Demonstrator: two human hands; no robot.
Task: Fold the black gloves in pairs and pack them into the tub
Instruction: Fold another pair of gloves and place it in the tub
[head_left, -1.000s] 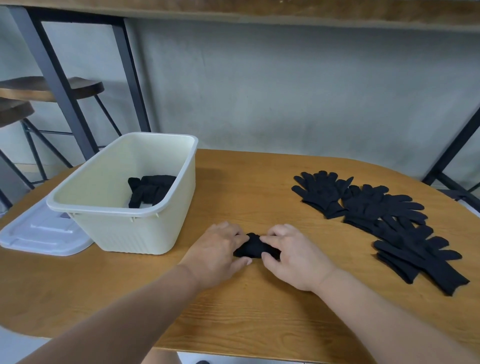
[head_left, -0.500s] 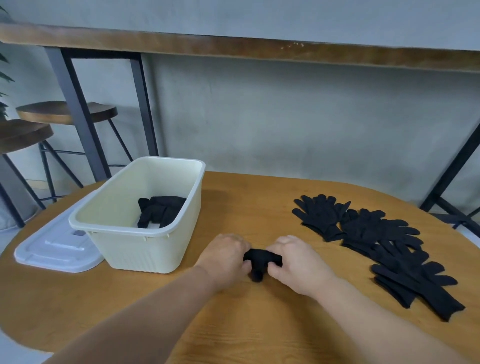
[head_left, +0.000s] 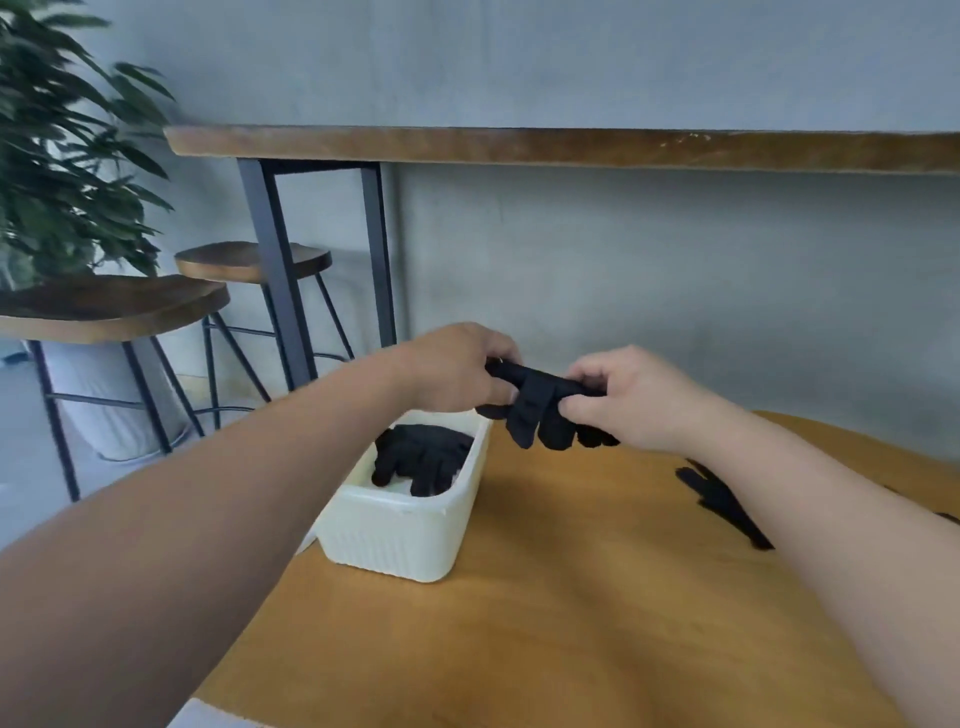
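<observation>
A folded pair of black gloves hangs in the air between both hands, its fingers drooping down. My left hand grips its left end and my right hand grips its right end. The pair is above the table, just right of the far corner of the cream tub. Inside the tub lies another folded black pair. Loose black gloves lie on the table at the right, mostly hidden behind my right forearm.
The round wooden table carries the tub. A white lid corner shows at the bottom left. Two wooden stools and a plant stand to the left. A high wooden counter runs along the grey wall.
Both hands have lifted the folded pair off the table and carried it up towards the tub. The camera has tilted up and turned left, hiding most of the loose gloves.
</observation>
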